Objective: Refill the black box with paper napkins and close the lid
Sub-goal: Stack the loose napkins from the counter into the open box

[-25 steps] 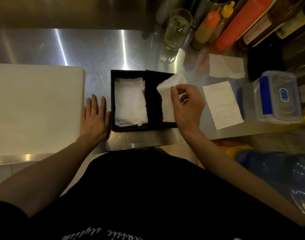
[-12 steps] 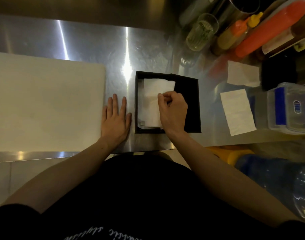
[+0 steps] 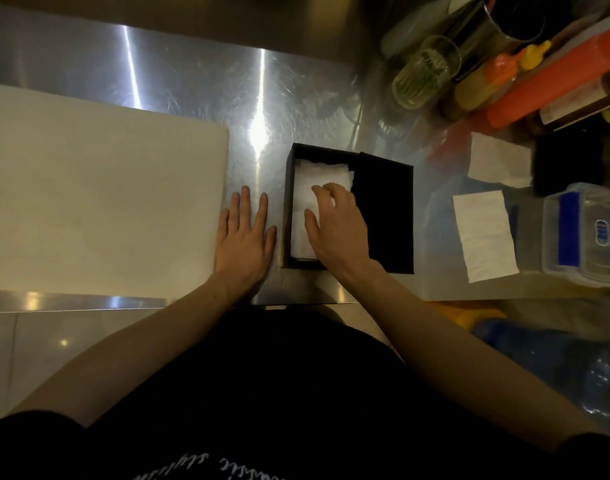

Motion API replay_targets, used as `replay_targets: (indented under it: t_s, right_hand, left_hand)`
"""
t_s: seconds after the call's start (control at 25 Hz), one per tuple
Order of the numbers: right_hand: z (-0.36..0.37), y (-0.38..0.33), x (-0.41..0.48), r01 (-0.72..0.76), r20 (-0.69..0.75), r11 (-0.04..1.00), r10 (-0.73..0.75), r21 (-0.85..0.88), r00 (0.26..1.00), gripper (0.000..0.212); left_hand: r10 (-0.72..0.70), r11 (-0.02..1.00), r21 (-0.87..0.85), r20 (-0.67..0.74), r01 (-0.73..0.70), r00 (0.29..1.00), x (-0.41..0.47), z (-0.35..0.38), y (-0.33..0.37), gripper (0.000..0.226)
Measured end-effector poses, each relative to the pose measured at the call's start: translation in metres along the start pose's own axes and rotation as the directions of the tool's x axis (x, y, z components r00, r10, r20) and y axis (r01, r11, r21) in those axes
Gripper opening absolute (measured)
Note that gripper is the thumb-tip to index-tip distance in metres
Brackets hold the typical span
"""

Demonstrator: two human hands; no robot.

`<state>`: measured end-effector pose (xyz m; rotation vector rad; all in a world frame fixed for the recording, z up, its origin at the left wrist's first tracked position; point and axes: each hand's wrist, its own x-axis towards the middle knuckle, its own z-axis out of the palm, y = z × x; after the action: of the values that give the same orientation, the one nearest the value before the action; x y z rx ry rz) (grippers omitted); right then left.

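- The right hand [image 3: 336,225] is pressing down inside the box [image 3: 289,209], fingers spread apart and flat on the napkins [image 3: 305,188], clamped on nothing.
- The napkins are lying directly under that grip, filling the box's left half as a white stack.
- The lid [image 3: 383,209] is lying open just right of the grip, black and flat, touching the box's side.
- The left hand [image 3: 243,237] is resting flat on the counter [image 3: 192,88], fingers apart, holding nothing, just left of the box and not touching it.
- Two loose napkins [image 3: 483,235] are sitting on the counter well to the right of the grip, beyond the lid.
- Judging progress: the refill is looking well along, with a stack already in; those loose napkins may be going in too.
- What is left, by my reading: swinging the lid over and closing it, which is not yet done.
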<state>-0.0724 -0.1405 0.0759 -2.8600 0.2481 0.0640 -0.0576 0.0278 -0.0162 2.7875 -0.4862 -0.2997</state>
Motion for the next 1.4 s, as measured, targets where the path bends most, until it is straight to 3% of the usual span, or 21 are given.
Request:
replay_targets:
  t_s: [0.12, 0.28, 0.52, 0.64, 0.84, 0.92, 1.12, 1.4]
  right_hand:
    - [0.014, 0.000, 0.008, 0.067, 0.178, 0.992, -0.047, -0.105, 0.983, 0.052]
    - [0.033, 0.008, 0.010, 0.070, 0.372, 0.990, -0.020, -0.121, 0.928, 0.063]
    - [0.041, 0.011, 0.013, 0.064, 0.424, 0.997, -0.035, -0.053, 0.905, 0.069]
    - [0.033, 0.009, 0.012, 0.013, 0.355, 0.998, -0.034, 0.061, 0.934, 0.065]
    - [-0.012, 0.021, -0.004, -0.019, 0.071, 0.901, -0.013, 0.432, 0.997, 0.054]
    - [-0.026, 0.044, -0.012, -0.011, -0.037, 0.891, 0.031, 0.453, 0.999, 0.051]
    - [-0.038, 0.141, -0.037, -0.147, -0.173, 0.883, 0.246, 0.446, 0.954, 0.044]
    - [-0.038, 0.271, -0.074, -0.497, -0.115, 0.808, 0.553, 0.316, 0.826, 0.045]
  left_hand:
    - [-0.004, 1.000, -0.005, -0.005, 0.004, 1.000, 0.001, -0.001, -0.002, 0.062]
    - [-0.008, 1.000, -0.004, 0.000, 0.008, 1.000, 0.000, -0.001, -0.001, 0.061]
    - [-0.022, 1.000, 0.015, 0.046, 0.021, 0.999, 0.001, -0.001, -0.004, 0.062]
    - [-0.032, 0.999, 0.033, 0.064, 0.030, 0.997, 0.002, -0.002, -0.006, 0.063]
    - [-0.016, 0.998, 0.065, 0.071, 0.012, 0.997, 0.000, -0.001, -0.008, 0.063]
    - [-0.025, 0.998, 0.063, 0.069, 0.020, 0.997, -0.002, -0.002, -0.007, 0.063]
    - [-0.027, 0.997, 0.073, 0.077, 0.022, 0.997, -0.003, -0.006, -0.002, 0.064]
    - [-0.044, 0.993, 0.116, 0.090, 0.034, 0.995, -0.014, -0.007, 0.011, 0.073]
